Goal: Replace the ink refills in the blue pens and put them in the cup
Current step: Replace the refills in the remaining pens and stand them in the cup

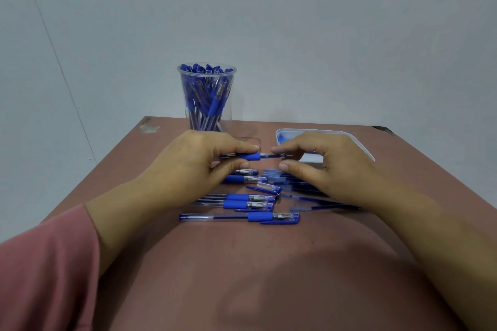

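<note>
My left hand (199,161) and right hand (330,166) hold a pen (251,156) between them at frame centre. Above them stands the cup (227,113), pens in it; the tray (309,131) lies to its right. Loose pens (239,216) lie on the table (242,277) below my hands.

A reddish-brown table (242,277) is carrying everything. A clear cup (230,115) packed with blue pens is standing at its far edge, a white tray (317,131) is sitting far right, and loose pens (239,217), caps (262,189) and refills (322,200) are lying across the middle.
</note>
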Motion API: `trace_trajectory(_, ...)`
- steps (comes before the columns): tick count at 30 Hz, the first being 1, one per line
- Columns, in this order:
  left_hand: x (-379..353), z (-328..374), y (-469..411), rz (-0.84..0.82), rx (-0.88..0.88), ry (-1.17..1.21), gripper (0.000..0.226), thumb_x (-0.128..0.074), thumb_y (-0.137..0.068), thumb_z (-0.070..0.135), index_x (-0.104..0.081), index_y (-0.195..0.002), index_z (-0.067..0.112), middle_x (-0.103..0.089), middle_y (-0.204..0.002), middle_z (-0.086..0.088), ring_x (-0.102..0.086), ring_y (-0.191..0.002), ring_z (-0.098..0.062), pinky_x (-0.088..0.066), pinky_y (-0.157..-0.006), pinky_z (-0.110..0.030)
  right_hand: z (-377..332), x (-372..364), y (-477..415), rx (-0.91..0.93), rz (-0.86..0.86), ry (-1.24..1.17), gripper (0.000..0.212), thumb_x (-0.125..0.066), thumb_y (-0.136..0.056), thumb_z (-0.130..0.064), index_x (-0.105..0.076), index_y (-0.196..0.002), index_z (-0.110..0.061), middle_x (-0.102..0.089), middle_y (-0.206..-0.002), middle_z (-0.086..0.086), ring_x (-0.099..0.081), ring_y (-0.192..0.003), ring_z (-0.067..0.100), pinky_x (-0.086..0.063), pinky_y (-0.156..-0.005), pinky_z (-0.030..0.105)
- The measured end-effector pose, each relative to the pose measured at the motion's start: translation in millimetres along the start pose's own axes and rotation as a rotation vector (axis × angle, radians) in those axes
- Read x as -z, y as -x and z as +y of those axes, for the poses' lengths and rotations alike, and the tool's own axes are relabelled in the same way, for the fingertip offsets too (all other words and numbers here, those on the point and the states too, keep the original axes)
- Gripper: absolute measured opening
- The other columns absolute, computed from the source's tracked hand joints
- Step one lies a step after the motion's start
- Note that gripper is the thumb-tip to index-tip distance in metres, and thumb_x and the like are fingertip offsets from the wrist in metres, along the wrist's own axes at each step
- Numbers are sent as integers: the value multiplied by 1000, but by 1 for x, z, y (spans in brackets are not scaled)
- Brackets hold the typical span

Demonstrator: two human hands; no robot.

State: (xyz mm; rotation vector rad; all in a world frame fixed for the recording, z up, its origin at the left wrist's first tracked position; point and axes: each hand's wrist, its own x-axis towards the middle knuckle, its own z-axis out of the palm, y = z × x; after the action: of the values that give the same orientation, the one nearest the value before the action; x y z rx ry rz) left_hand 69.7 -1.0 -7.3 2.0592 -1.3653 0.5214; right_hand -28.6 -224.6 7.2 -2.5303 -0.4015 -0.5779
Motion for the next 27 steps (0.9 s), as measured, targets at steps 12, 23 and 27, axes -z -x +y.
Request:
trace_trajectory(12, -2, -2, 1, -14, 12, 6, 30, -69, -87, 25, -69, -116, 32, -61, -93, 32, -56, -88, 18, -43, -76, -4, -2, -4, -1, 5, 28, -37, 13, -70, -85, -23, -69, -93, -33, -65, -83, -22, -61, -86, -2, -41, -77, 6)
trace_trajectory(23, 9, -10, -1, 47, 41, -81, 30, -61, -84, 40, -70, -113, 34, -72, -94, 17, -63, -86, 0, -49, -73, -16, -2, 7, 4, -32, -276, 116, 21, -74, -81, -37, -68, -98, -47, -60, -95, -17, -48, -99, 1, -39, -86, 20)
trace_trajectory(27, 9, -10, -1, 50, 40, -65, 31, -60, -84, 42, -69, -113, 35, -72, -94, 18, -63, -86, 3, -50, -73, -15, -5, 1, 1, -31, -304, 140, 21, -73, -81, -38, -72, -102, -40, -56, -92, -13, -41, -93, 4, -37, -83, 23)
